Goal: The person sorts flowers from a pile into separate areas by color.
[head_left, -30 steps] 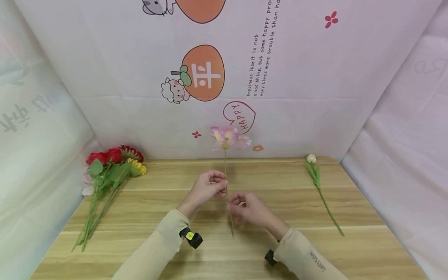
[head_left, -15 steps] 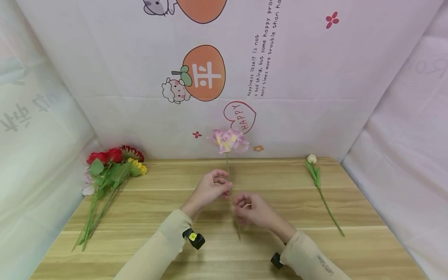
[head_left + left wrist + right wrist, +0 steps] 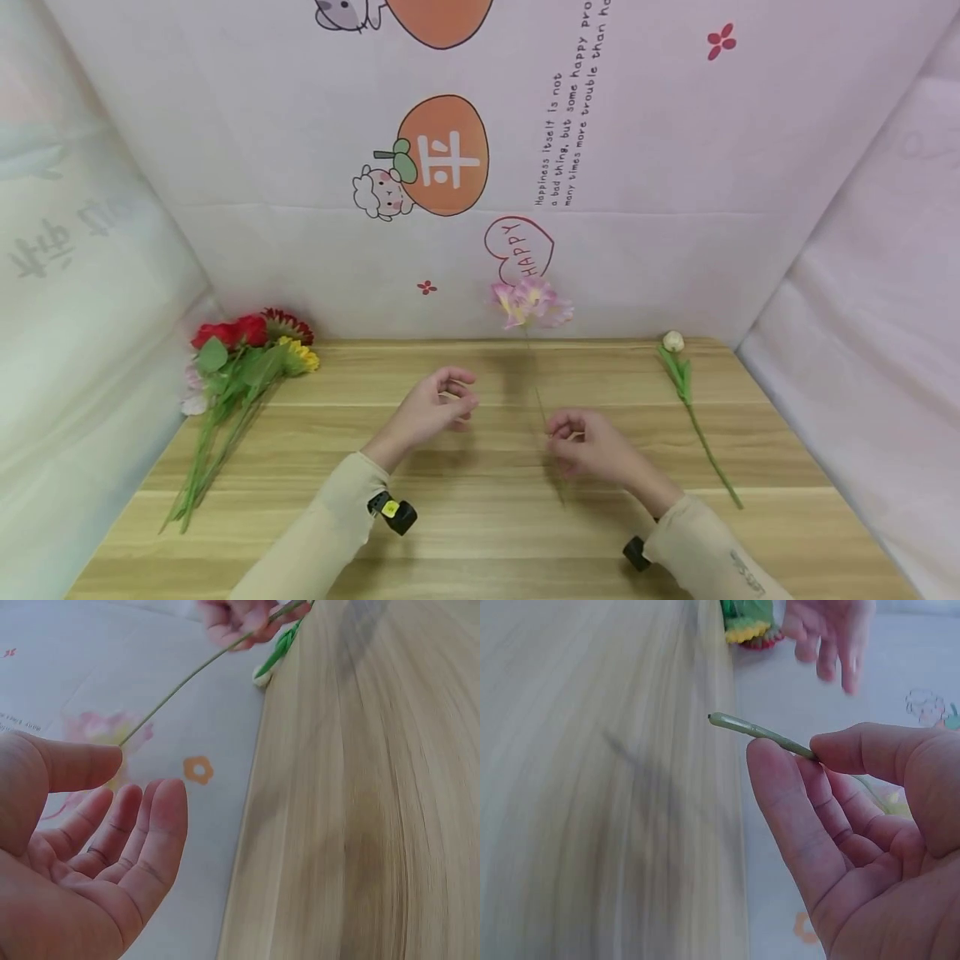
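Note:
My right hand (image 3: 596, 446) pinches the thin green stem of a pink-and-yellow artificial flower (image 3: 531, 302) between thumb and fingertips. The bloom is uppermost, and the stem slants down past the fingers above the table. In the right wrist view the stem's lower end (image 3: 731, 722) sticks out beyond the fingertips. My left hand (image 3: 427, 410) is off to the left, apart from the stem, its fingers loosely bent and nothing between them. The left wrist view shows a gap between its thumb (image 3: 86, 766) and fingers, with the blurred bloom behind.
A bunch of artificial flowers (image 3: 240, 367), red, yellow and pale pink, lies at the table's left. One white tulip (image 3: 681, 375) lies at the right. The wooden table (image 3: 465, 542) meets a printed cloth (image 3: 637, 150) at the back, with white cloth on both sides.
My left hand has let go of the stem and moved left. My right hand has carried the pink flower to the right. The bunch and the tulip stay where they were.

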A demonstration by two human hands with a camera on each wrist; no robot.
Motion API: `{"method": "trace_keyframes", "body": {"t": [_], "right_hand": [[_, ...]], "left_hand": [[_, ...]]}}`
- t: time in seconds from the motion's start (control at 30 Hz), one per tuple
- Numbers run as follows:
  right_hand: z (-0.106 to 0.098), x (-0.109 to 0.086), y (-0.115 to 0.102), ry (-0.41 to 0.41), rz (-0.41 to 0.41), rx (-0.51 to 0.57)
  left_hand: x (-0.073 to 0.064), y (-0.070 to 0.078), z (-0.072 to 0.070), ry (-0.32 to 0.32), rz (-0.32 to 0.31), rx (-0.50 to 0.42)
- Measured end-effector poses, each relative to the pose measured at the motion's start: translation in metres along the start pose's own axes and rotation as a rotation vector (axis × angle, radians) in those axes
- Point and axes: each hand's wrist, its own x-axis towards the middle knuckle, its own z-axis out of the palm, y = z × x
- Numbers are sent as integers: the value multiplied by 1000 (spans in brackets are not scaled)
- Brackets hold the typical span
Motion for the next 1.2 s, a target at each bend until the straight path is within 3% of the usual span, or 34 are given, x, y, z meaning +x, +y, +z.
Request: {"method": "trace_keyframes", "body": {"t": [0.37, 0.6, 0.9, 1.2], "right_hand": [[-41, -16, 25, 57, 63, -27], [-62, -24, 40, 76, 91, -52], [-69, -29, 47, 97, 141, -75], [-70, -30, 53, 163, 242, -69]], "left_hand": [[-15, -4, -33, 38, 36, 81], [-28, -7, -57, 62, -2, 119], [-44, -15, -86, 101, -18, 147], [-53, -24, -101, 120, -62, 150]]}}
